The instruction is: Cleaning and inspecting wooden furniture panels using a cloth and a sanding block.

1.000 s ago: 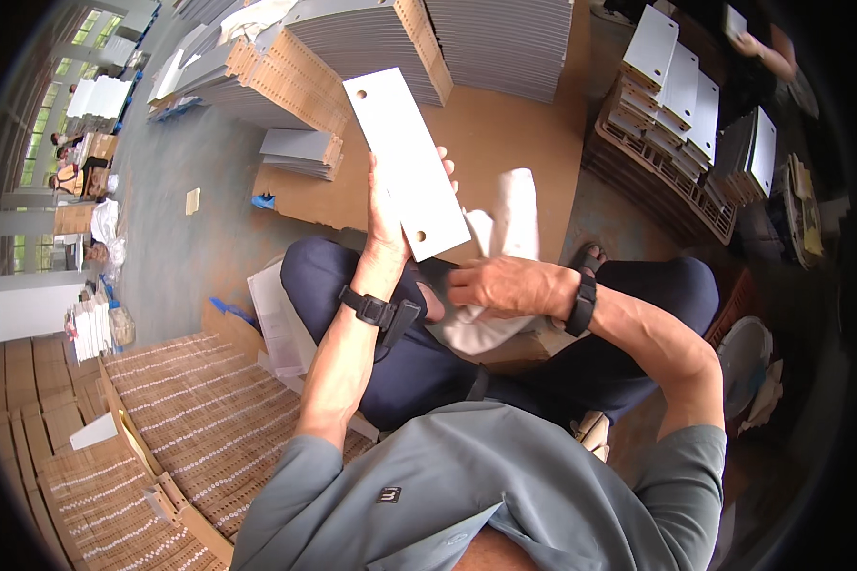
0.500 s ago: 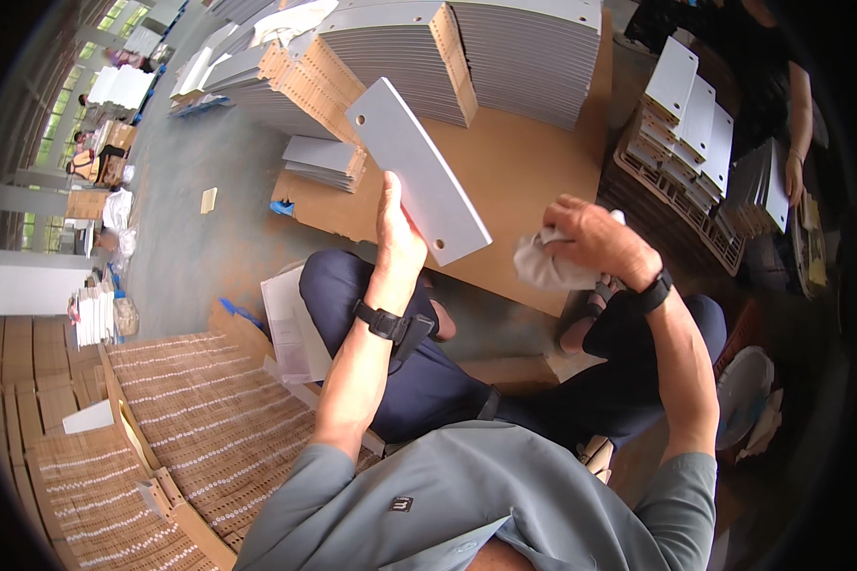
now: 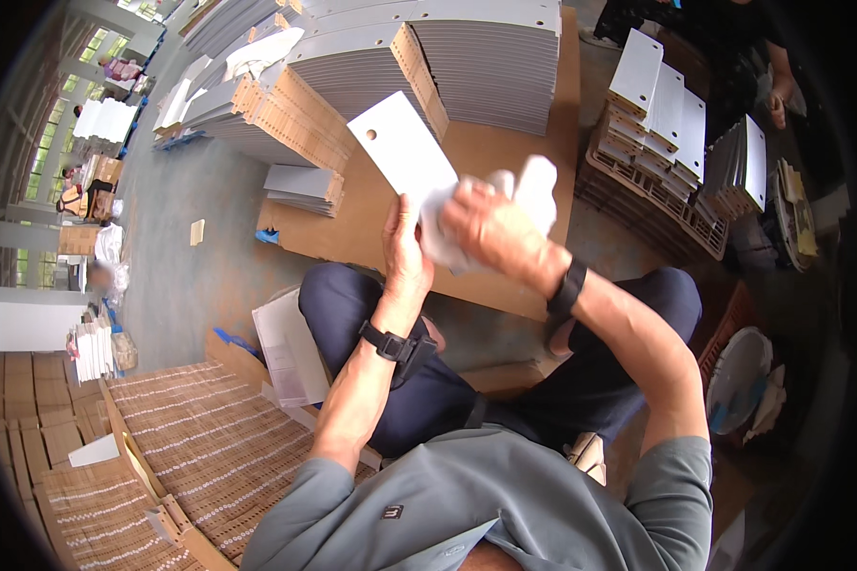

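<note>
My left hand (image 3: pixel 408 249) grips a pale grey rectangular board (image 3: pixel 405 147) by its lower left edge. The board is tilted, and a round hole shows near its upper end. Pressed against its lower part is a white cloth (image 3: pixel 540 195), bunched in my right hand (image 3: pixel 495 230). Cloth and fingers hide the board's lower end. Beyond the board, tall stacks of similar grey boards (image 3: pixel 486 76) stand on a brown cardboard sheet (image 3: pixel 490 152). A short stack of small boards (image 3: pixel 300 186) lies left of it.
More boards (image 3: pixel 657 105) sit on a brown crate (image 3: pixel 638 205) at the right, near another person's hand (image 3: pixel 779 107). A big cardboard box of brown strips (image 3: pixel 229 428) stands at my lower left. A white round lid or tub (image 3: pixel 741 376) lies by my right knee.
My right hand has swung left and brought the cloth from beside the board onto its lower part. My left hand still holds the board. The other person's hand has moved off the boards at right.
</note>
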Demonstrator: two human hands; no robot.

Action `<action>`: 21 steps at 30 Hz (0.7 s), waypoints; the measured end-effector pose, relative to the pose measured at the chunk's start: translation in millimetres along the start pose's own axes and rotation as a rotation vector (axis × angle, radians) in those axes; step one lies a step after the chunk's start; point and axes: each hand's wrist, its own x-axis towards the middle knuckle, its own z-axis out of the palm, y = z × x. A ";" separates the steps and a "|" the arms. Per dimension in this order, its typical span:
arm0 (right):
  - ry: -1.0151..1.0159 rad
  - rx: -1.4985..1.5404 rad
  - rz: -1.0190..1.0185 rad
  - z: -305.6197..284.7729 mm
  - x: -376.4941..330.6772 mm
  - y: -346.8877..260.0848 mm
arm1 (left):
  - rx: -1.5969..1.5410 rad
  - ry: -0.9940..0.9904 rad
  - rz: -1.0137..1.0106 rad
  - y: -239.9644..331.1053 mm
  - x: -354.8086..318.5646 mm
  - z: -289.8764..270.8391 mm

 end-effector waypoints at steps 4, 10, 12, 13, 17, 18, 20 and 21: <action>-0.532 0.001 -0.145 18.6 -61.0 -27.2 | -0.059 -0.046 0.093 10.9 13.6 -15.2; -0.554 0.311 0.212 2.6 -80.4 55.8 | -0.109 -0.046 0.058 20.7 16.6 -24.0; -0.299 0.382 0.342 -19.1 -61.4 69.2 | -0.168 0.018 -0.035 20.7 15.8 -24.5; -0.146 0.397 0.346 -30.5 -53.5 73.3 | -0.149 0.038 -0.050 18.3 15.1 -21.1; 0.364 0.577 0.193 -67.0 -8.2 16.1 | -0.417 -0.248 -0.287 2.5 25.7 -53.2; 0.280 0.667 0.117 -66.0 -12.9 1.3 | -0.237 -0.235 -0.210 -2.6 3.2 -20.4; 0.243 0.713 -0.103 -58.2 -0.3 -33.8 | -0.583 -0.249 -0.342 -15.0 -33.9 -39.4; 0.275 0.659 -0.225 -44.1 9.0 -46.5 | -1.119 -0.270 -0.578 -35.9 -25.3 -87.4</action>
